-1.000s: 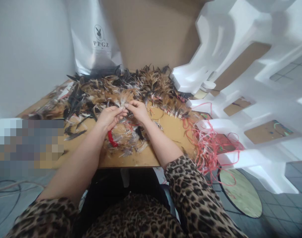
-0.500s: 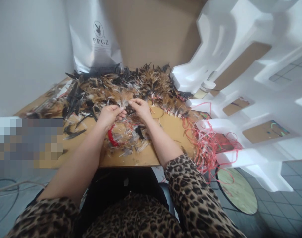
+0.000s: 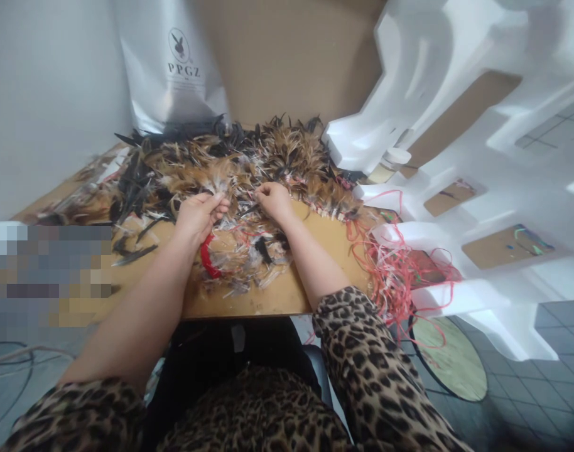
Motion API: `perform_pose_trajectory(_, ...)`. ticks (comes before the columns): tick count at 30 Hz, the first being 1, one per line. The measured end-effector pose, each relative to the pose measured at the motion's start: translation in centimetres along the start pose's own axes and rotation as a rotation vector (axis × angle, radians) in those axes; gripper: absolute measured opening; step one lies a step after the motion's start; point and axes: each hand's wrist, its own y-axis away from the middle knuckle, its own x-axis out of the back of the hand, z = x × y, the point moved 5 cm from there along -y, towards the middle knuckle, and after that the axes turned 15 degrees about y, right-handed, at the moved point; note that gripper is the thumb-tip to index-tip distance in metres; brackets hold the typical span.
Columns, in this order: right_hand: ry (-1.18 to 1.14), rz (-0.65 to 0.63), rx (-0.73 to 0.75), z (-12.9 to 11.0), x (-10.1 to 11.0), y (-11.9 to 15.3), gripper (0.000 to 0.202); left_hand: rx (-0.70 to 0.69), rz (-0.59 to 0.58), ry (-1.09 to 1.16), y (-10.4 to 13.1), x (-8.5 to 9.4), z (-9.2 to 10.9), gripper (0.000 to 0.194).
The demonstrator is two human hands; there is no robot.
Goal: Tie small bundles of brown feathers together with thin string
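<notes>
A pale brown feather tuft (image 3: 219, 176) is pinched between the thumb and fingers of my left hand (image 3: 202, 215). To its right, my right hand (image 3: 274, 202) has its fingertips pressed together; what they hold, if anything, is too small to tell. Both hands are over the near edge of a large pile of brown and black feathers (image 3: 287, 150). Below them on the wooden table (image 3: 263, 304) lie a curved red band (image 3: 208, 256) and scattered loose feathers (image 3: 237, 257).
Tangled red and white strings (image 3: 395, 276) hang over the table's right edge. White foam pieces (image 3: 498, 188) stand on the right, beside a lidded jar (image 3: 395, 158). A silvery bag (image 3: 174, 81) is behind the feathers. A round green-topped object (image 3: 449, 358) is lower right.
My hands have moved apart. The left hand has shifted left with the feather tuft, and the right hand has come away from it. The view has shifted slightly.
</notes>
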Motion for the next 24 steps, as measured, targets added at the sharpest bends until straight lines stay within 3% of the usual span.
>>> perform_pose_trajectory(6, 0.253, -0.100, 0.058, -1.3, 0.4, 0.9, 0.019, 0.010, -0.007, 0.007, 0.2, -0.2, -0.1, 0.011)
perform_pose_trajectory(13, 0.428, -0.045, 0.064, -2.1, -0.3, 2.2, 0.020, 0.041, 0.008, -0.027, 0.4, -0.4, -0.3, 0.011)
perform_pose_trajectory(16, 0.294, -0.026, 0.011, -1.4, -0.4, 1.6, 0.020, 0.033, 0.012, -0.027, 0.4, -0.3, -0.3, 0.011)
perform_pose_trajectory(22, -0.448, -0.023, -0.122, 0.4, -0.5, 0.4, 0.018, 0.047, 0.015, 0.020, 0.6, -0.4, -0.2, 0.013)
perform_pose_trajectory(24, -0.559, 0.006, -0.203, 1.0, -0.1, 0.3, 0.016, 0.060, 0.013, 0.037, 0.7, -0.5, -0.2, 0.015)
